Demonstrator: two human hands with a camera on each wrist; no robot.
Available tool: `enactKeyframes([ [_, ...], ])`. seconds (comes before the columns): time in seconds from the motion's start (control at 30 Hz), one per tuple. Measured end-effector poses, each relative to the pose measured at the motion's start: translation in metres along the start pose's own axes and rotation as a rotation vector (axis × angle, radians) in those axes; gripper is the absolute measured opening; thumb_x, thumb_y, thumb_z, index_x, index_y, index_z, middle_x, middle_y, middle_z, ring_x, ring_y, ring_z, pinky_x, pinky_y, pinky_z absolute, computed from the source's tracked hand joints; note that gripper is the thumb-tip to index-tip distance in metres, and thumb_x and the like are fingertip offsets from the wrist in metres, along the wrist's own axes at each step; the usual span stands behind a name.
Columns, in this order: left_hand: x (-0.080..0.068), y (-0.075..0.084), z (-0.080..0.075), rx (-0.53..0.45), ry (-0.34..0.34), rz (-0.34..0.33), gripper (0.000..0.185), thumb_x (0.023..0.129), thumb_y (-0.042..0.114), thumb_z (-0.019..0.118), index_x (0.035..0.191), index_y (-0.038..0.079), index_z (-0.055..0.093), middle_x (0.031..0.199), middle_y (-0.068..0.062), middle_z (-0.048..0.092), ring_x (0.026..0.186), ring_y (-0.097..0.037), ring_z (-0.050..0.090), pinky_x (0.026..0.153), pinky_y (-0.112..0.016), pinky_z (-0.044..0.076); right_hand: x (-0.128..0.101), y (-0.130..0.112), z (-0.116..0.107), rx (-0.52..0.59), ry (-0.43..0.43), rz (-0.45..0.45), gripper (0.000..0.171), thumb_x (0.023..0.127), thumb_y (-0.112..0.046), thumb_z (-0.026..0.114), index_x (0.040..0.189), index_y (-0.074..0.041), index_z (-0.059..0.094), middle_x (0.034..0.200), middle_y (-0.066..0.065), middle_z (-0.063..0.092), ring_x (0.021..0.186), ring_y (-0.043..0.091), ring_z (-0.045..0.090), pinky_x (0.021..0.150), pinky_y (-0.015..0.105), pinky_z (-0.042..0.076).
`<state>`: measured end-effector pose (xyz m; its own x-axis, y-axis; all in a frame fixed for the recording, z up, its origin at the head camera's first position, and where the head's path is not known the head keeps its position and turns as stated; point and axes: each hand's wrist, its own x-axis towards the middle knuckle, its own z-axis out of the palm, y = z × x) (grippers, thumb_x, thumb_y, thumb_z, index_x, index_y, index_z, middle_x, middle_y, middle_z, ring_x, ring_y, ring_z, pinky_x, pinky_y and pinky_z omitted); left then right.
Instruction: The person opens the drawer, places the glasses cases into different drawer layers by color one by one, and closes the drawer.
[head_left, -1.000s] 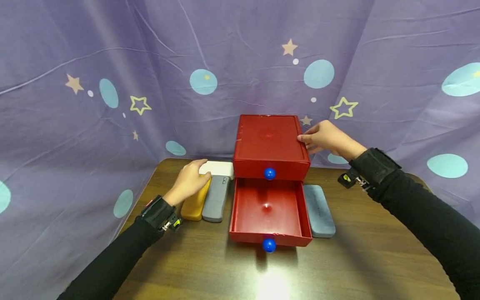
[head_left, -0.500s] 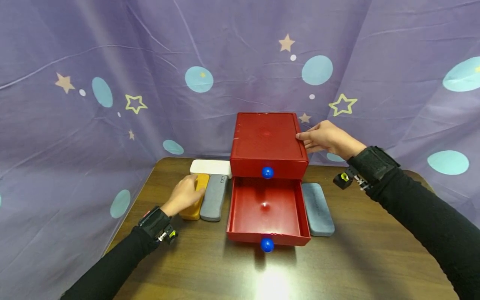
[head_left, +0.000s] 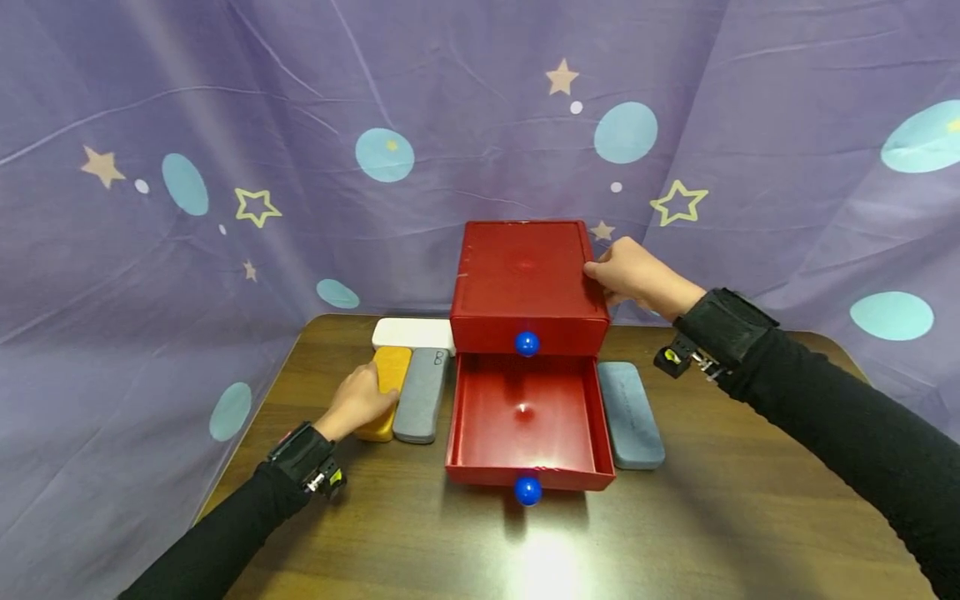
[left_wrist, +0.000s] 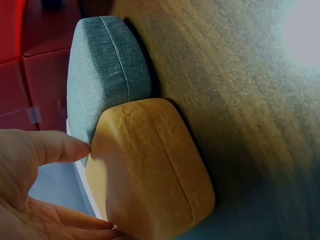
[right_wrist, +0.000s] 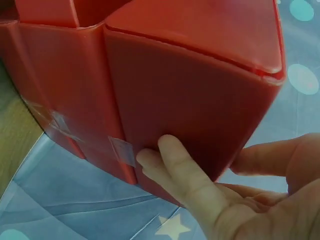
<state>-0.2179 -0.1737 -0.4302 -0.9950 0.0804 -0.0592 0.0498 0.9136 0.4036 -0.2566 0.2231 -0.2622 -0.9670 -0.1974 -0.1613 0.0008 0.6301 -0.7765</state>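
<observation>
A red two-drawer box (head_left: 525, 275) stands at the back of the table, its lower drawer (head_left: 525, 417) pulled out and empty, with a blue knob (head_left: 527, 491) at its front. My right hand (head_left: 622, 271) grips the box's back right corner, fingers (right_wrist: 170, 160) pressed on the side wall. My left hand (head_left: 360, 398) lies over the near end of a yellow case (head_left: 392, 371). In the left wrist view the thumb (left_wrist: 55, 145) touches one side of the yellow case (left_wrist: 150, 170) and the fingers reach round the other. A grey case (head_left: 420, 396) lies against it.
A white case (head_left: 412, 333) lies crosswise behind the yellow and grey ones. A blue-grey case (head_left: 630, 412) lies right of the open drawer. The upper drawer, with its own blue knob (head_left: 527, 343), is closed. A purple curtain (head_left: 225, 167) surrounds the wooden table (head_left: 735, 500).
My left hand has drawn back from the white case toward me and settled on the yellow case's near end. The right hand has stayed on the box's corner.
</observation>
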Motion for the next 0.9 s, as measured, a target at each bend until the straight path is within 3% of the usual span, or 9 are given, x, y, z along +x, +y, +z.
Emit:
enactKeyframes([
  [0.07, 0.0001, -0.0002, 0.0002, 0.0, -0.004, -0.004, 0.063, 0.087, 0.024, 0.071, 0.127, -0.022, 0.051, 0.109, -0.031, 0.064, 0.091, -0.037, 0.063, 0.083, -0.053, 0.054, 0.0009, -0.001, 0.0007, -0.011, -0.003, -0.002, 0.038, 0.106, -0.01, 0.047, 0.113, 0.024, 0.063, 0.092, 0.023, 0.073, 0.072, 0.013, 0.07, 0.072, 0.037, 0.064],
  [0.23, 0.0, 0.0012, 0.0, 0.011, -0.025, -0.019, 0.066, 0.088, 0.025, 0.071, 0.129, -0.023, 0.049, 0.112, -0.034, 0.063, 0.096, -0.041, 0.065, 0.086, -0.055, 0.054, 0.002, 0.0001, 0.0018, -0.015, -0.021, 0.008, 0.041, 0.108, -0.012, 0.045, 0.12, 0.025, 0.058, 0.105, 0.032, 0.07, 0.077, 0.014, 0.071, 0.072, 0.036, 0.064],
  [0.43, 0.0013, 0.0048, -0.0014, 0.023, -0.024, -0.038, 0.06, 0.087, 0.024, 0.072, 0.122, -0.02, 0.054, 0.105, -0.029, 0.066, 0.085, -0.033, 0.062, 0.077, -0.049, 0.055, 0.0003, 0.0007, 0.0035, -0.053, -0.01, -0.01, 0.041, 0.108, -0.013, 0.044, 0.114, 0.024, 0.062, 0.1, 0.029, 0.072, 0.078, 0.015, 0.07, 0.072, 0.036, 0.064],
  [0.67, 0.0018, 0.0035, -0.0019, 0.031, -0.005, -0.046, 0.052, 0.081, 0.023, 0.075, 0.111, -0.015, 0.057, 0.094, -0.022, 0.063, 0.08, -0.031, 0.059, 0.07, -0.046, 0.052, -0.0006, 0.0009, 0.0033, -0.048, -0.007, 0.0, 0.043, 0.109, -0.015, 0.045, 0.12, 0.024, 0.06, 0.109, 0.035, 0.069, 0.083, 0.019, 0.073, 0.076, 0.037, 0.063],
  [0.9, -0.001, -0.004, -0.0002, 0.044, -0.012, -0.065, 0.074, 0.075, 0.025, 0.079, 0.125, -0.021, 0.05, 0.096, -0.023, 0.062, 0.082, -0.033, 0.061, 0.073, -0.047, 0.053, -0.0001, 0.0027, 0.0032, -0.043, -0.008, -0.007, 0.043, 0.109, -0.015, 0.045, 0.12, 0.023, 0.06, 0.11, 0.034, 0.069, 0.086, 0.021, 0.072, 0.077, 0.04, 0.063],
])
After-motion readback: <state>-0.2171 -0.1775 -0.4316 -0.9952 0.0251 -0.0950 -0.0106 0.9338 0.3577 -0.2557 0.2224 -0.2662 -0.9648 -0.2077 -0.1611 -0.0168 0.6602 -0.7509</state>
